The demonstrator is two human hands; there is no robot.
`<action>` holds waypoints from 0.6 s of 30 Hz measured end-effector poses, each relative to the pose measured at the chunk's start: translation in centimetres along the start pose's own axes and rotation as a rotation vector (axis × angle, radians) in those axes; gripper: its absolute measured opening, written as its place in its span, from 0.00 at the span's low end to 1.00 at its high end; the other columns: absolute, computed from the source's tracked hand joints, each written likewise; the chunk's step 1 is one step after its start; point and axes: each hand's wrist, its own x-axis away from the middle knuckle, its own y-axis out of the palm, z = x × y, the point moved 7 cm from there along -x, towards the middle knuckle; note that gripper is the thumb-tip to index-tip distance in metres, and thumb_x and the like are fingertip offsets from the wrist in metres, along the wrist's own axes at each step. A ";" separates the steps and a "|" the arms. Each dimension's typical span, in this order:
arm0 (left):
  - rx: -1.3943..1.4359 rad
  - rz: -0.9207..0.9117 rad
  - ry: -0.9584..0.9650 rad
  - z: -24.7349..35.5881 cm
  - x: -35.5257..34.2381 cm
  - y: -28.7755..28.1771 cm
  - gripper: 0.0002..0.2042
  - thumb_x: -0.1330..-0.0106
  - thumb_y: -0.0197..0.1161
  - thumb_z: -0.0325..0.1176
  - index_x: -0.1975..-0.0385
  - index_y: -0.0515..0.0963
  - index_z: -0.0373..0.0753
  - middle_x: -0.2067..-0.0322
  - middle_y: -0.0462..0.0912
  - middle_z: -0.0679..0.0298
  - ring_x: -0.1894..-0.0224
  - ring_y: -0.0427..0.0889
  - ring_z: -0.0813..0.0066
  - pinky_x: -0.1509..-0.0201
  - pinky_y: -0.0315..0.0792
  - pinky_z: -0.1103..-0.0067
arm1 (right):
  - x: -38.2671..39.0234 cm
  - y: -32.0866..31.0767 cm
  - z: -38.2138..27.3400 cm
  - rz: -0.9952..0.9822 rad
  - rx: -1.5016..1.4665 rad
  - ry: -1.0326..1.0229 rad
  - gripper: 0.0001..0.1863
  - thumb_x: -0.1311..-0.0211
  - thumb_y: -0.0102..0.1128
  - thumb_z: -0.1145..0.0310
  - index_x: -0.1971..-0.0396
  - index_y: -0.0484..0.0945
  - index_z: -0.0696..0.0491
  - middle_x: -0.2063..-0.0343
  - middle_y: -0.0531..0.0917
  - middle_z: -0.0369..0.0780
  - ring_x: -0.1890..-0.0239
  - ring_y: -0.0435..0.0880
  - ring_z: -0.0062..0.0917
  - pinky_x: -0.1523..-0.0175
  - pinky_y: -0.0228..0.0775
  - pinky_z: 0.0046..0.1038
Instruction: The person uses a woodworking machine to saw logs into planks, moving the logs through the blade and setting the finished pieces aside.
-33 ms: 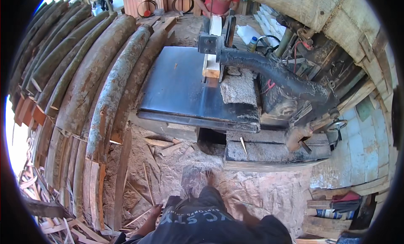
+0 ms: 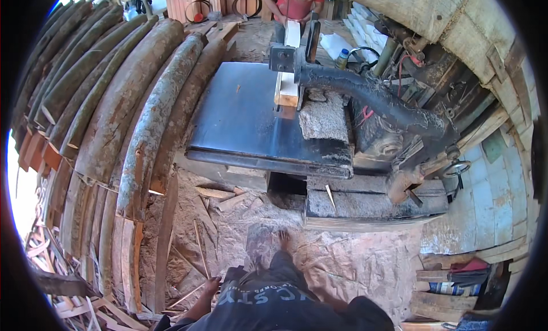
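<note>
Two hands of the wearer, listed first. We log the left hand [image 2: 212, 284] at the lower centre-left of the frame, low beside the dark lettered shirt [image 2: 268, 305]; its fingers look partly curled, though we cannot tell how far, nor whether they touch the thin, straight brown wooden stick [image 2: 201, 248] whose lower end lies just beside them. Of the right side we see only a blurred forearm [image 2: 338, 305] at the lower centre; the right hand is not distinguishable, so its grip goes unrecorded. Hands apart, as far as we can judge.

One bare foot [image 2: 284, 238], lower centre, near the edge of a flat dark board [image 2: 260, 243].

One broad, smooth, dark metal machine table [image 2: 234, 117], upper centre. On it, one squared, pale timber [image 2: 287, 91], lying lengthwise beside a dark metal guide block [image 2: 281, 58], placed so, we judge, for the table to bear its weight and the block to keep it aligned.

One co-worker in a red shirt [image 2: 294, 8], top centre, hands near the timber's far end; contact uncertain.

Several long, bark-covered logs [image 2: 157, 117], left, laid side by side, presumably for compact storage.

One blue-capped bottle [image 2: 342, 59], upper right of centre.
</note>
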 end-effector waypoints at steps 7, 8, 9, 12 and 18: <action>0.069 -0.062 -0.007 -0.1 -6.6 -1.2 0.28 0.36 0.51 0.52 0.43 0.66 0.37 0.62 0.81 0.55 0.65 0.81 0.65 0.65 0.72 0.69 | 14.9 9.8 -8.6 -0.389 0.121 -0.294 0.26 0.38 0.42 0.48 0.56 0.78 0.54 0.61 0.81 0.50 0.57 0.80 0.44 0.50 0.70 0.42; 0.074 -0.060 0.013 1.2 -7.4 -1.5 0.29 0.36 0.52 0.52 0.42 0.65 0.38 0.61 0.81 0.55 0.65 0.81 0.65 0.65 0.72 0.69 | 15.1 9.1 -9.9 -0.389 0.140 -0.331 0.26 0.39 0.42 0.48 0.56 0.78 0.53 0.61 0.81 0.50 0.57 0.80 0.44 0.50 0.70 0.42; 0.080 -0.056 0.031 2.6 -8.3 -1.5 0.29 0.36 0.52 0.53 0.41 0.64 0.38 0.61 0.81 0.55 0.65 0.81 0.65 0.65 0.72 0.69 | 14.7 7.7 -11.1 -0.374 0.160 -0.361 0.26 0.39 0.42 0.48 0.56 0.78 0.53 0.61 0.81 0.50 0.57 0.80 0.43 0.50 0.70 0.41; 0.099 -0.083 0.093 8.5 -10.7 -1.2 0.31 0.36 0.53 0.54 0.40 0.63 0.39 0.60 0.81 0.56 0.65 0.81 0.66 0.65 0.72 0.69 | 10.1 2.2 -13.9 -0.315 0.144 -0.344 0.26 0.40 0.42 0.48 0.56 0.79 0.52 0.61 0.82 0.49 0.57 0.81 0.42 0.49 0.70 0.40; 0.121 -0.110 0.204 18.8 -12.9 1.4 0.31 0.38 0.56 0.54 0.41 0.65 0.39 0.61 0.82 0.56 0.64 0.81 0.68 0.67 0.71 0.73 | 1.3 -20.8 -30.5 0.253 -0.397 -0.498 0.22 0.37 0.45 0.50 0.63 0.78 0.53 0.62 0.80 0.50 0.57 0.77 0.49 0.54 0.69 0.43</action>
